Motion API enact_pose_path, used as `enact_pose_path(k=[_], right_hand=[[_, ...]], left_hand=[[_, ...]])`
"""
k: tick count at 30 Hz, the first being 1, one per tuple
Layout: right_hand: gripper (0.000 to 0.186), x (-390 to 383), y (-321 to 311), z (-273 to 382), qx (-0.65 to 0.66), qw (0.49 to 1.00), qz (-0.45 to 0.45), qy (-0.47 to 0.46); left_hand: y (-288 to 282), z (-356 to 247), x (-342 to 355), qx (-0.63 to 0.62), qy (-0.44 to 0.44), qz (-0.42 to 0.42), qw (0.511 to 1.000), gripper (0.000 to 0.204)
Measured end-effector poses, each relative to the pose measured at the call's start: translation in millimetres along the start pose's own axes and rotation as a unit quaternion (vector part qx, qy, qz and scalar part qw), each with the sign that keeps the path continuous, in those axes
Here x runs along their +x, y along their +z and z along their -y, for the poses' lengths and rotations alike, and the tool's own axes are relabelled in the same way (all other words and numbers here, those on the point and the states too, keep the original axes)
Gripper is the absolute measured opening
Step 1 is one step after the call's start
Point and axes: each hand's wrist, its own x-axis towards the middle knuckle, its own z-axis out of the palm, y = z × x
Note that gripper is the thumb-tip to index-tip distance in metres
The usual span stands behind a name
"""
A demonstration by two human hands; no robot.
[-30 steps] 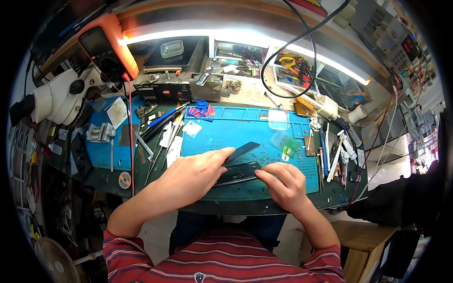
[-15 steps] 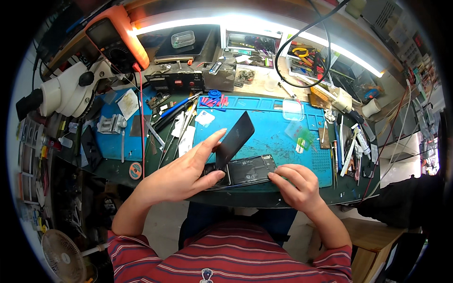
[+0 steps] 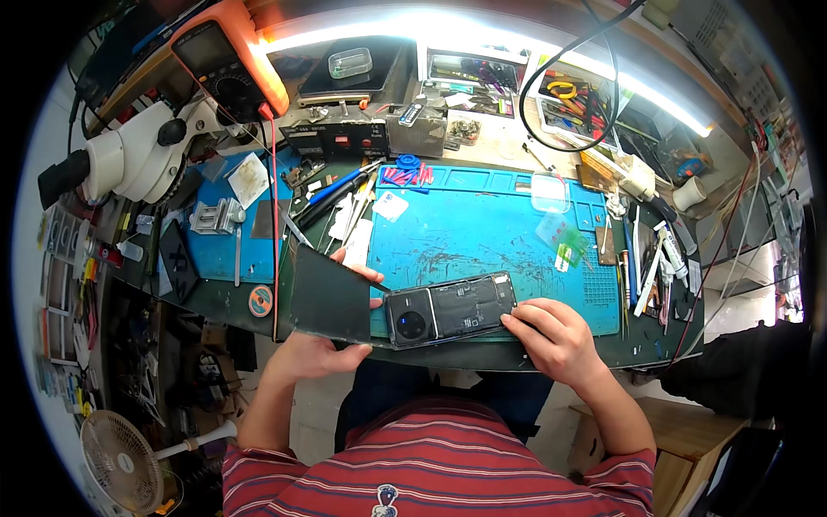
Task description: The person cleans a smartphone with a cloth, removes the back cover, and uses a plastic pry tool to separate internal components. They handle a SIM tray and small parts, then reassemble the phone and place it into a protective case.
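Note:
An opened smartphone (image 3: 478, 302) with a round camera module (image 3: 412, 324) at its left end lies at the near edge of the blue mat, its dark insides facing up. My right hand (image 3: 558, 341) pinches the phone's right end between thumb and fingers. To the phone's left, my left hand (image 3: 314, 355) is closed on a flat black back cover (image 3: 330, 295). The cover stands tilted, apart from most of the phone, and hides the palm and part of the fingers. Fingertips show past its far right edge, with the thumb at the near side.
The blue work mat (image 3: 448, 233) carries a clear plastic box (image 3: 550, 193) and a green-and-clear film (image 3: 560, 237). Tweezers, pens and tubes crowd the right (image 3: 659, 263). A white microscope (image 3: 129, 155) and an orange multimeter (image 3: 228, 65) stand at the left. A black cable loop (image 3: 527, 108) hangs above.
My left hand has carried the back cover left and toward me, off the phone, uncovering the camera module. My right hand still grips the phone's right end. The view has shifted slightly.

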Motion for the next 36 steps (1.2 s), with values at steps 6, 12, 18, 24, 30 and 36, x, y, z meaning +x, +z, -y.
enact_pose_path(k=[6,12,18,24,30,36], right_hand=[[0.038,-0.5,2.7,-0.6,0.013,1.0,0.001,0.011],[0.038,-0.3,4.6,2.0,0.008,1.0,-0.005,0.019],[0.037,1.9,3.5,3.7,0.002,1.0,0.0,0.023],[0.035,2.8,2.5,5.6,-0.005,1.0,0.001,0.021],[0.03,33.6,-7.0,18.8,-0.008,0.999,-0.038,0.022],[0.044,132.8,35.9,18.7,0.349,0.927,-0.08,0.111]], left_hand=[[1.6,13.3,-7.4,-0.066,0.016,-0.024,0.997,0.116],[-2.7,15.9,-9.6,-0.07,-0.014,-0.019,0.997,0.115],[-10.8,15.5,-3.2,0.008,0.005,0.007,1.0,0.115],[-15.5,5.3,9.3,0.055,-0.001,0.035,0.998,0.11],[-12.3,-9.4,18.0,0.041,-0.049,0.061,0.996,0.102],[-5.7,-2.7,3.6,-0.059,-0.067,-0.009,0.996,0.1]])
